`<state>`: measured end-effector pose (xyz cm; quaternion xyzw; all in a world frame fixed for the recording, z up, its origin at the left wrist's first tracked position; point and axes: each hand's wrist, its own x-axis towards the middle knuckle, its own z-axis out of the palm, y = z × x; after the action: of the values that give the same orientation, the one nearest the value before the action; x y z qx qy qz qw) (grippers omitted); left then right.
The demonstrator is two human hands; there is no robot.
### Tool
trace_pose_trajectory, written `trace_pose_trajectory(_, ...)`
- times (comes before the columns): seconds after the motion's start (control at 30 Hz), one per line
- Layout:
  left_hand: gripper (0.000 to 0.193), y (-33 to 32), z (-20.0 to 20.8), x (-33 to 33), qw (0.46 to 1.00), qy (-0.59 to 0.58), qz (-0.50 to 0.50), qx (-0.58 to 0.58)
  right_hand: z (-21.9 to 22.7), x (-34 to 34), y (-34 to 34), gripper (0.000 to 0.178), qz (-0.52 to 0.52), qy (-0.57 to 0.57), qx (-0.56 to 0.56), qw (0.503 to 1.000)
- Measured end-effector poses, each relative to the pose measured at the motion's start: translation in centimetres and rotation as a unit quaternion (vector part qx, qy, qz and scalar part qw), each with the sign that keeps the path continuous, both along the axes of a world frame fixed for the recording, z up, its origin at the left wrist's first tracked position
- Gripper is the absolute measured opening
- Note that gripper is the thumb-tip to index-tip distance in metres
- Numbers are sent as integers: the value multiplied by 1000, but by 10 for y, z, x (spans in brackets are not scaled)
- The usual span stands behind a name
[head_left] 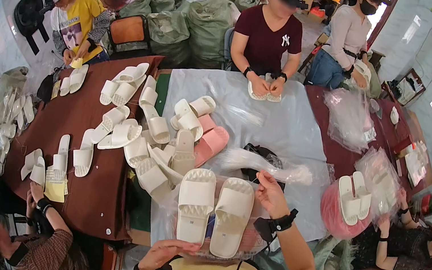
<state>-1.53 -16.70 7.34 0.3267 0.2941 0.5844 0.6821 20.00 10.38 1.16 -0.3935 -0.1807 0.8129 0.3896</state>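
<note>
A pair of cream slide slippers, the left slipper (193, 212) and the right slipper (232, 219), lies side by side in front of me, toes pointing away. Crinkled clear plastic (254, 240) shows around them. My left hand (166, 254) has its fingers stretched out along the heel end of the left slipper. Beyond the right slipper's toe, my right hand (272, 197) is raised with thumb and forefinger pinched together; what they hold, if anything, is too fine to make out. Just past that hand lies a bundle of thin clear strands (273, 168), partly over a black item (264, 156).
Loose cream slippers (153, 179) and pink slippers (210, 142) heap to the left on the grey sheet (308, 134). More pairs lie on the brown cloth (101, 196). Co-workers sit or stand around. A pink bundle (332, 213) with slippers stands right; green sacks (212, 27) fill the back.
</note>
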Motion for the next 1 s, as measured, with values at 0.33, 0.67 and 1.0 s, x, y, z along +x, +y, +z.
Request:
trace_pose_trajectory(0.33, 28, 27, -11, 10, 942, 236, 206, -117, 52, -56, -15, 18, 130, -125, 341, 923)
trace_pose_trajectory(0.67, 37, 44, -31, 15, 957, 108, 96, -253, 14, -113, -2, 19, 413, -229, 501, 725)
trace_pose_trajectory(1.0, 13, 82, -61, 23, 929, -20, 213, -303, 10, -107, -6, 30, 555, -223, 527, 604)
